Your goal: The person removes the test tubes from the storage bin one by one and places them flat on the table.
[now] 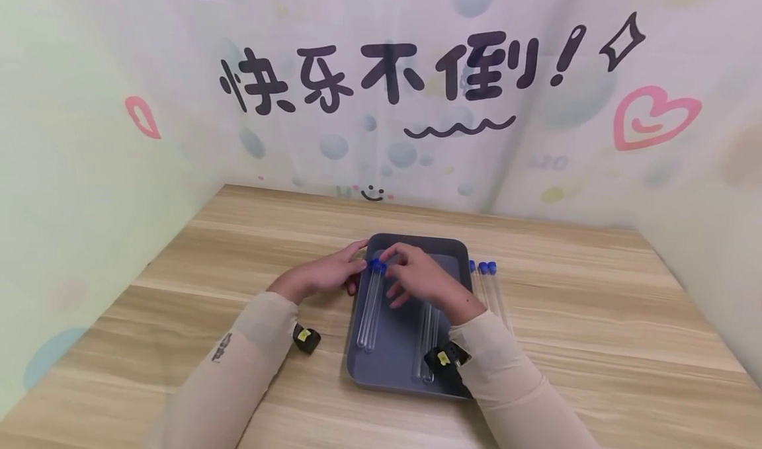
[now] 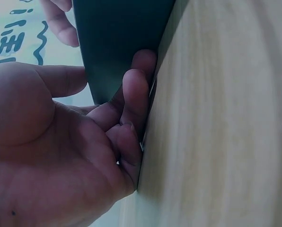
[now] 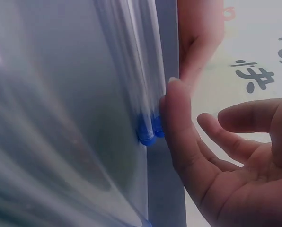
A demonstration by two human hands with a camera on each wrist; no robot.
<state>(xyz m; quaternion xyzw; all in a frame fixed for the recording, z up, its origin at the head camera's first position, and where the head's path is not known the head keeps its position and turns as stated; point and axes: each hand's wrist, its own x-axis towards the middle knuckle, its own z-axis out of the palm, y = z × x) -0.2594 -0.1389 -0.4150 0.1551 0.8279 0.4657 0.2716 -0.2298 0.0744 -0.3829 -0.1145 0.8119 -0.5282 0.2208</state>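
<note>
Grey tray [image 1: 395,333] partly hidden by right hand [image 1: 417,276].

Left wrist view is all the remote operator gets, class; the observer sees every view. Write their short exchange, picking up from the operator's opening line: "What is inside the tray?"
Observer: Clear tubes with blue caps lie inside the tray.
Operator: Is the right hand holding one?
Observer: No; the right wrist view shows nothing in the gap between its fingers.
Operator: And on the tray's far side from me?
Observer: At least three more tubes lie on the wooden table, just right of the tray in the head view.
</note>
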